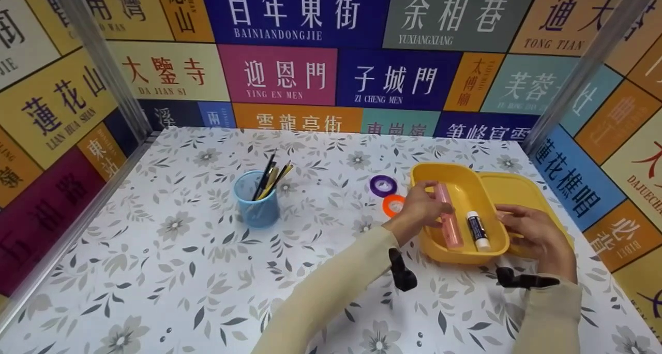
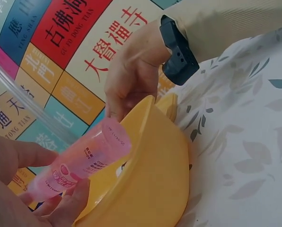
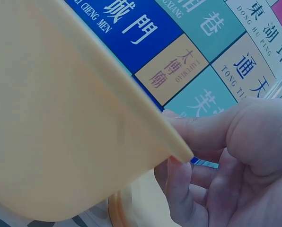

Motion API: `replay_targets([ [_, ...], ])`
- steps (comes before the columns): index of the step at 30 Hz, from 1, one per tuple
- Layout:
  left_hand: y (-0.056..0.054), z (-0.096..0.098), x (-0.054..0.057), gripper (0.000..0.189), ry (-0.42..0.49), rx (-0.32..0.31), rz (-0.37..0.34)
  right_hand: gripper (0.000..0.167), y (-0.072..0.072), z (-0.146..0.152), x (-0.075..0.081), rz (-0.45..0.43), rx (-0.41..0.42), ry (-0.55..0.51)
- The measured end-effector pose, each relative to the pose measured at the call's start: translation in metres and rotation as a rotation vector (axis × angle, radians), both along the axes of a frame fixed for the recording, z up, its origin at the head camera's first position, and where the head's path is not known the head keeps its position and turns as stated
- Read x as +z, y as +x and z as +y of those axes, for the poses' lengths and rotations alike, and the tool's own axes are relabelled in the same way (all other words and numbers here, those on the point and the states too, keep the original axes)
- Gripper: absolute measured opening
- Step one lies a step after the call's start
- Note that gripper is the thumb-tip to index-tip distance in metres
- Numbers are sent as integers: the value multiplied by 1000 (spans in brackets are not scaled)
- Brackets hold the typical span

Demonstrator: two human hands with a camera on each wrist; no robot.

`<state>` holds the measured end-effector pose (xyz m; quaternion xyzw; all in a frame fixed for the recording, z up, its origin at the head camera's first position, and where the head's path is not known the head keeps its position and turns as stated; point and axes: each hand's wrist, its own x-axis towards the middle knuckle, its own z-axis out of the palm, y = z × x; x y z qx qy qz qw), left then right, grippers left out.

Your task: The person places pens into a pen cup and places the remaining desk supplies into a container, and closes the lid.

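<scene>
My left hand (image 1: 420,208) grips a pink translucent bottle (image 1: 452,232) with printed lettering, over the inside of a yellow plastic box (image 1: 455,256). In the left wrist view, thumb and fingers lie on opposite sides of the bottle (image 2: 86,158), and its end points towards the box's far side. A glue stick (image 1: 477,231) with a dark label and white ends lies in the box, to the right of the bottle. My right hand (image 1: 540,235) pinches the box's right rim. In the right wrist view, the thumb and fingers lie around the rim's corner (image 3: 182,150).
A yellow lid (image 1: 517,188) lies behind and right of the box. Purple (image 1: 383,186) and orange (image 1: 394,206) tape rolls sit to its left. A blue mesh cup (image 1: 257,206) with several pencils stands further left on the flowered tabletop (image 1: 170,271). Sign-patterned panels (image 1: 289,74) enclose the table.
</scene>
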<state>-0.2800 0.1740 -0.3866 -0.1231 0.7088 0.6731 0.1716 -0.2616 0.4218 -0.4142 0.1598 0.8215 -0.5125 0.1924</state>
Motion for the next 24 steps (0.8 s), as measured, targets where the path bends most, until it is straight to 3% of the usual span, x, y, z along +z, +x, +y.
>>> replay_targets([
  [7, 6, 11, -5, 65, -45, 30, 57, 73, -1, 2, 0, -29, -11, -28],
  [14, 11, 20, -7, 60, -92, -21, 73, 75, 0, 2, 1, -20, 10, -24],
  [19, 12, 19, -8, 54, -106, -17, 99, 72, 0, -1, 1, -21, 10, -29],
  [24, 10, 14, -9, 46, -57, -6, 70, 71, 2, -2, 3, -22, -3, -12],
])
